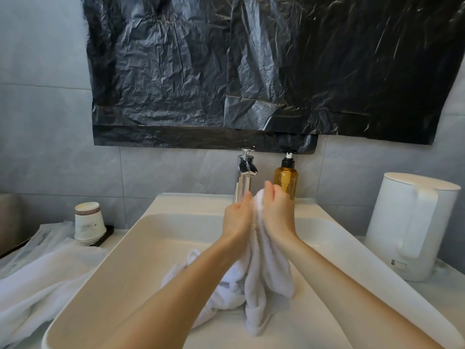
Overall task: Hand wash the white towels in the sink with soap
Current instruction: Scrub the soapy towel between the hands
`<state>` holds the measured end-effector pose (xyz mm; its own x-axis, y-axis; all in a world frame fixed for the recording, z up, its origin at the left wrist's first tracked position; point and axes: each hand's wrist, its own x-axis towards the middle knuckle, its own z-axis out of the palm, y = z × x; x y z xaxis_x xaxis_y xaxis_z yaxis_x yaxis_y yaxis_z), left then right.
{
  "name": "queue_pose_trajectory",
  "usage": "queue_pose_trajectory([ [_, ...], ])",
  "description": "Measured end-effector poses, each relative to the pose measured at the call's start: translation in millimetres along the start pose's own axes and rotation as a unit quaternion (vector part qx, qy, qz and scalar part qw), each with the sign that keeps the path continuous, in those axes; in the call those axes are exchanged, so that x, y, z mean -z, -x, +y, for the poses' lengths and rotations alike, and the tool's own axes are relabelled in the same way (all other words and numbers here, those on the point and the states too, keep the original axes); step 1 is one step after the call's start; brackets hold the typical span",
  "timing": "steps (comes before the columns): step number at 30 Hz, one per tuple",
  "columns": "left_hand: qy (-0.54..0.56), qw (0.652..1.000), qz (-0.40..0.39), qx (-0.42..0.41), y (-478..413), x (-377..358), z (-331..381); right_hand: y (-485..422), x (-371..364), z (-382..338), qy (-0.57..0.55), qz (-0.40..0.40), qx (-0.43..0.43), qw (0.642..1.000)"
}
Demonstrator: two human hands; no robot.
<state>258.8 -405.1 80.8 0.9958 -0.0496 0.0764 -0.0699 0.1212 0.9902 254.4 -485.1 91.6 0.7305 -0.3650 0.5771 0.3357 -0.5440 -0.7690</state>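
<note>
- My left hand (pixel 237 217) and right hand (pixel 276 212) are together at the centre of the frame, over the sink (pixel 151 248), with the white towel (pixel 266 268) bunched between them.
- My right hand is curled over the top of the bunch and grips it.
- My left hand lies against the cloth's left side with its fingers running up along it, fairly straight. I cannot tell whether its thumb pinches the cloth.
- The towel's long axis runs nearly straight down the frame, from my hands to the lower centre. Its loose end lies crumpled on the basin floor between my forearms.
- I judge this to be the scrubbing step, cloth against cloth. I see no clear lather and no water running.
- The amber pump bottle (pixel 286 180), probably the soap, stands on the back rim just above my right hand, so that hand is nearer to it.
- The chrome faucet (pixel 245 172) stands to its left, just above my left fingertips.
- A second white towel (pixel 37 285) is draped over the counter and the sink's left rim at the lower left, well apart from my hands. I judge it is waiting its turn.
- Writing:
  - The stacked paper cups (pixel 89 221) at the left carry a faint printed mark and brown bands, too small to read.
  - No label shows on the bottle.
  - Nothing is legible on the white kettle (pixel 412 222) at the right.
- Crinkled black plastic sheeting (pixel 251 71) covers the wall across the top of the frame.
</note>
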Motion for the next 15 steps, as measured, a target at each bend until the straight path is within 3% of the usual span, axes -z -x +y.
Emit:
queue_pose_trajectory([
  [5,-0.045,0.998,0.051,-0.017,-5.6,5.6,3.6,25.1,-2.4,-2.0,-0.011,-0.048,0.093,0.994],
  [9,-0.002,1.000,-0.020,-0.004,4.7,-0.4,3.6,-0.3,0.7,-1.1,-0.025,0.016,-0.013,0.999],
  [13,-0.046,0.998,0.045,-0.004,-2.4,5.2,6.6,29.0,-1.6,0.1,-0.030,-0.066,0.092,0.993],
  [15,-0.012,1.000,0.008,0.018,5.2,4.0,10.3,13.8,1.9,0.5,-0.041,-0.041,0.056,0.997],
])
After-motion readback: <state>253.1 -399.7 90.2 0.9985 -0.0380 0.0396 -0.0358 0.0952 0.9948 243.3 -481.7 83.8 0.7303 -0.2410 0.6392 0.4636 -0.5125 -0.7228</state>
